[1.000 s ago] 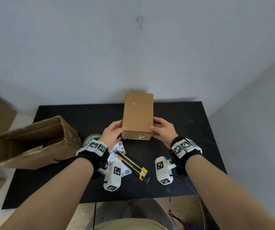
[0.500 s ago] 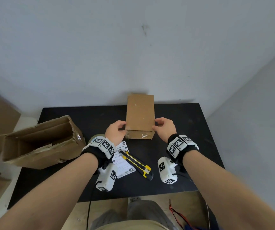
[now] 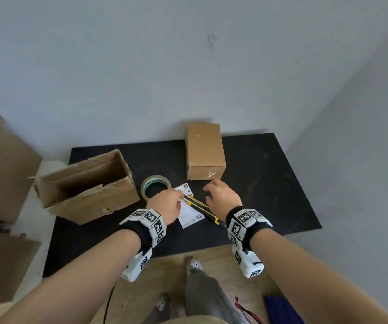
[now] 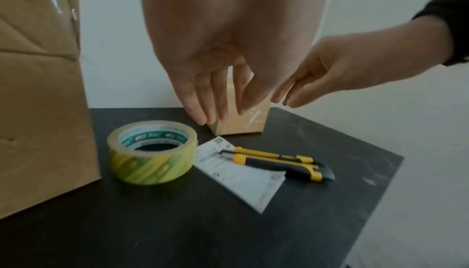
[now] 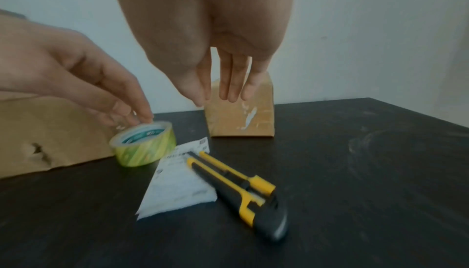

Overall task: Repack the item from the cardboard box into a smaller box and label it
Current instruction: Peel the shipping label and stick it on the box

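While both hands (image 3: 167,204) (image 3: 222,198) are hanging loose, holding nothing, the label (image 3: 190,213) is lying flat.
It is looking thin and floppy; picking it by a corner seems best.

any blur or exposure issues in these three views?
Head: sharp, evenly lit, wide-angle bend at the edges. Left wrist: dim; left hand soft, tape roll readable. Right wrist: dim, motion blur on utility knife and label.

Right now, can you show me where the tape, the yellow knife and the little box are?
tape roll (image 4: 152,153), left wrist view, on its yellow-green outer side.
utility knife (image 5: 236,188), right wrist view, on the middle of its black and yellow handle.
small box (image 3: 205,148), head view, on its top face.
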Available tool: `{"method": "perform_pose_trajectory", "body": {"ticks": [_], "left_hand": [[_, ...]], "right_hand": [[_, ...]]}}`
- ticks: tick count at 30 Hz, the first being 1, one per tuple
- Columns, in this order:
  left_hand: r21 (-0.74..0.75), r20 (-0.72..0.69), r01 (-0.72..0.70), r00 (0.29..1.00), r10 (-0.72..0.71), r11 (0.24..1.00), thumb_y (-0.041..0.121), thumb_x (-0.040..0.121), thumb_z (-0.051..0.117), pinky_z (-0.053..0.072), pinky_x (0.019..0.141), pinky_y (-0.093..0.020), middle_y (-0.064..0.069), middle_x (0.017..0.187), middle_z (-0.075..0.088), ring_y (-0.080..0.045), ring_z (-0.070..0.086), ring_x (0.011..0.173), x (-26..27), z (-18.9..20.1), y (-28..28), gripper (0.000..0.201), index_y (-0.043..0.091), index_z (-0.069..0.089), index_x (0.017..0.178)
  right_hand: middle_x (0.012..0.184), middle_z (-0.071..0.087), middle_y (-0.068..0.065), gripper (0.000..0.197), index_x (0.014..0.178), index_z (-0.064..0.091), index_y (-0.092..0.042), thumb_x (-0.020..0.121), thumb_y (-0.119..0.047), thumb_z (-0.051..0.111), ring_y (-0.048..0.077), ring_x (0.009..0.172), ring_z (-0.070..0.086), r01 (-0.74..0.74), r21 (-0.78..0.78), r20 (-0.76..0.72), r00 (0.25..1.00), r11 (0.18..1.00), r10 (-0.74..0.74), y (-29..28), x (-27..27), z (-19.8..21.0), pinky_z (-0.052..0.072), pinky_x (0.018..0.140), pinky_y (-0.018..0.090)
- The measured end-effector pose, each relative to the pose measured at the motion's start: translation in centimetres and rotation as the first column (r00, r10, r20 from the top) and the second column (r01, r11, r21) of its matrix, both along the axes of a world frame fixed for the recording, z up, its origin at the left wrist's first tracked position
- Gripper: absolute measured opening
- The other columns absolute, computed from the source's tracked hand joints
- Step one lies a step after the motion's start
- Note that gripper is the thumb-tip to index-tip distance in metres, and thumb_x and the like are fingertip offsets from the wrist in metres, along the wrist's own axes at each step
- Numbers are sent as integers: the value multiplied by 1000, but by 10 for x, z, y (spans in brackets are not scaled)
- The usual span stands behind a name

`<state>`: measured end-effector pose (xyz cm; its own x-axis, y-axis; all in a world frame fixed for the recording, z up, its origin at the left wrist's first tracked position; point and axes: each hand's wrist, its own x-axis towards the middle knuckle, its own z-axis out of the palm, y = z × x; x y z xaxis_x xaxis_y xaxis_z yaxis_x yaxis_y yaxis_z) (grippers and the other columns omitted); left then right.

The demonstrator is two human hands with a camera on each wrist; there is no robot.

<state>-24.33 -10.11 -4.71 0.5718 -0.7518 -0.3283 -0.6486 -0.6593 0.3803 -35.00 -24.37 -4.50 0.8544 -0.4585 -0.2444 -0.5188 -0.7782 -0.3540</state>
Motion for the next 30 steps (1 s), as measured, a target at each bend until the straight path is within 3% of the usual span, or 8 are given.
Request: {"method": "perform_pose_trajectory", "body": {"ticks": [4,11,17,21,23,25,28,30], "left_hand": [[88,-5,90,996,-90,992,20,94,44,49,91,-39,2,131,53,-20,54,115,-12,-19,26,35,24,53,127],[66,-80,142,987,-137,988,18,96,40,41,103,-35,9,149,34,-13,37,133,-28,-55,58,43,27,43,138],[-24,27,226,974,-226,974,24,99,38,29,112,-31,3,158,14,-13,17,144,-37,-77,54,48,20,29,146],[-60,79,242,968,-237,969,30,99,39,22,115,-29,-1,159,11,-15,15,145,-38,-87,43,51,17,27,147],[-44,119,234,966,-228,971,32,98,41,22,115,-30,-1,158,13,-16,18,144,-37,-93,39,51,17,31,146],[-13,148,246,959,-242,969,31,94,50,29,112,-33,-5,154,27,-19,30,140,-36,-98,37,49,15,42,140],[54,215,304,927,-308,951,25,68,81,53,85,-32,-11,121,65,-23,64,109,-34,-103,32,44,13,70,108],[96,273,330,899,-343,939,21,54,88,57,72,-31,-12,103,72,-25,70,93,-32,-108,28,41,12,75,92]], "right_hand": [[131,45,4,34,125,54,-15,92,-13,48,25,115,48,-67,22,-83,994,997,69,36,-10,-17,44,94,36],[136,46,3,36,128,53,-15,92,-16,51,25,120,50,46,122,-133,991,991,-30,63,-17,-48,44,96,37],[135,46,3,36,128,54,-12,91,-12,51,23,122,47,52,125,-80,996,991,-42,62,-23,-64,44,97,36],[138,42,1,37,129,53,-12,92,-11,48,20,125,41,21,151,-99,995,988,-6,60,-31,-70,42,95,32],[140,39,1,38,130,52,-13,92,-11,48,19,127,40,11,164,-87,996,986,3,59,-33,-73,40,96,29],[140,39,0,38,130,52,-13,92,-11,48,19,127,41,21,181,-72,997,983,-8,58,-35,-76,38,98,26],[140,40,0,39,130,51,-12,92,-9,50,18,127,42,51,202,-53,998,978,-42,54,-36,-79,36,101,24],[141,40,0,40,131,50,-12,91,-7,50,17,128,41,51,209,-51,998,977,-41,50,-36,-81,35,102,24]]}}
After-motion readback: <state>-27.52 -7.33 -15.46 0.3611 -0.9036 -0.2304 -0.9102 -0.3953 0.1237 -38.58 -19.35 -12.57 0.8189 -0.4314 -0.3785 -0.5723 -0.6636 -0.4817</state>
